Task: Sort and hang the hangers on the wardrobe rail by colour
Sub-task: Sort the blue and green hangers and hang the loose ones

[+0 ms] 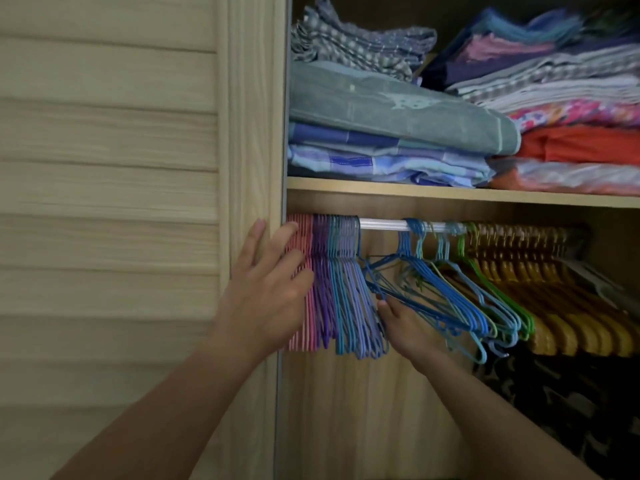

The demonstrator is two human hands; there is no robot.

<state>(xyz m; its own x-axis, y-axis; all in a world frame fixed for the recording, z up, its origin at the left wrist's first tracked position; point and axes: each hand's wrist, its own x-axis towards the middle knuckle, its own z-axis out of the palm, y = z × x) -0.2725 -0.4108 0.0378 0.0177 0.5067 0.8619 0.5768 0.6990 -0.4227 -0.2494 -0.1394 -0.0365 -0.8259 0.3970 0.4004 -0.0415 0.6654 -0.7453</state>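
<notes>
Your right hand (403,327) is pinching a dark blue wire hanger (408,299) below the ribbed silver metal rail (381,224), while your left hand (270,289) is pressing open-fingered against tightly packed pink plastic-coated hangers (298,237). Folded fabrics (398,133) are lying on the pale wooden shelf (450,194) above.

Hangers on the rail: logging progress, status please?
Left hand open, pressing pink wire hangers. Right hand pinching dark blue wire hanger, off metal rail. Blues, greens still mixed.

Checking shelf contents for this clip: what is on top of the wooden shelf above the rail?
On the shelf lie folded fabrics in stacks, a grey-green towel topping the left one. Whatever sits behind the stacks is covered.
</notes>
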